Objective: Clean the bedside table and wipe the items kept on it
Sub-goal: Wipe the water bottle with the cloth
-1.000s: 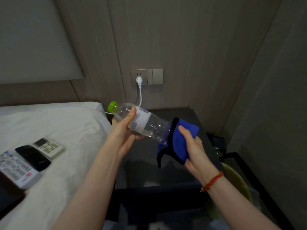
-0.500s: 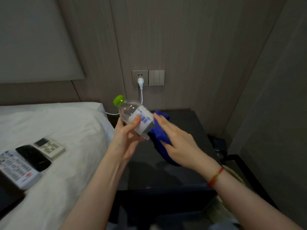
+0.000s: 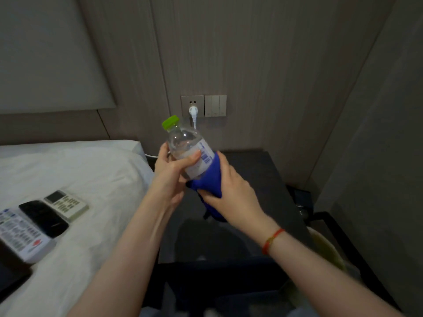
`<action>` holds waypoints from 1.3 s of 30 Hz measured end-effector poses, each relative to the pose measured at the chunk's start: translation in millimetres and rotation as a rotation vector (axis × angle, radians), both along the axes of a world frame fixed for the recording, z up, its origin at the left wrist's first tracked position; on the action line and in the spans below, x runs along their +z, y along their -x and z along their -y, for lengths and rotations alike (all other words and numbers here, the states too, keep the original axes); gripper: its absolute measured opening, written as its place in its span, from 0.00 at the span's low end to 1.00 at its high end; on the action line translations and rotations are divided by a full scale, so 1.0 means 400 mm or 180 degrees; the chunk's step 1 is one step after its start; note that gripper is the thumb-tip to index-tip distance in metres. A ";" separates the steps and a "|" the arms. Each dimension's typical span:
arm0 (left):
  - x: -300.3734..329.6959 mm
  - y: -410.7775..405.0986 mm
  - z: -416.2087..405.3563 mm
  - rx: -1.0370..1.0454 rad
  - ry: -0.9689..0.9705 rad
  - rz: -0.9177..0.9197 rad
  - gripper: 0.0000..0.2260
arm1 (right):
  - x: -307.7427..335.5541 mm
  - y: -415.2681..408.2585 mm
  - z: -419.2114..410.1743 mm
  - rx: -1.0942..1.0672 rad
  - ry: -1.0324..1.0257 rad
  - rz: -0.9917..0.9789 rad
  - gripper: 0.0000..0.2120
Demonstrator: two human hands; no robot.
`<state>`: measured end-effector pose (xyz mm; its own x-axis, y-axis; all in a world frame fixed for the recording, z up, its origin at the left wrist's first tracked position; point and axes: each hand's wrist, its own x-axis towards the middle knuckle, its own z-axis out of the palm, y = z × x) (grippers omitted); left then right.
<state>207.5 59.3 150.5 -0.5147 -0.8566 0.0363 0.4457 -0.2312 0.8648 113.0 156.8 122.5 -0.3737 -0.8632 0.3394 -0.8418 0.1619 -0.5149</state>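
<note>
Left hand (image 3: pixel 170 172) curled round the upper body of a clear plastic bottle (image 3: pixel 187 148), thumb across the front; right hand (image 3: pixel 231 191) gripping a blue cloth (image 3: pixel 209 179) wrapped round the bottle's lower half. Held in the air above the dark tabletop (image 3: pixel 263 179), long axis tilted, green cap (image 3: pixel 170 121) up and to the left, base down-right inside the cloth. White label with blue print, too blurred to read.
</note>
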 end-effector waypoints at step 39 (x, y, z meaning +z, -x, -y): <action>0.041 -0.037 -0.046 0.0850 -0.0191 -0.0164 0.27 | 0.010 -0.065 0.028 -0.0016 0.0436 -0.0476 0.36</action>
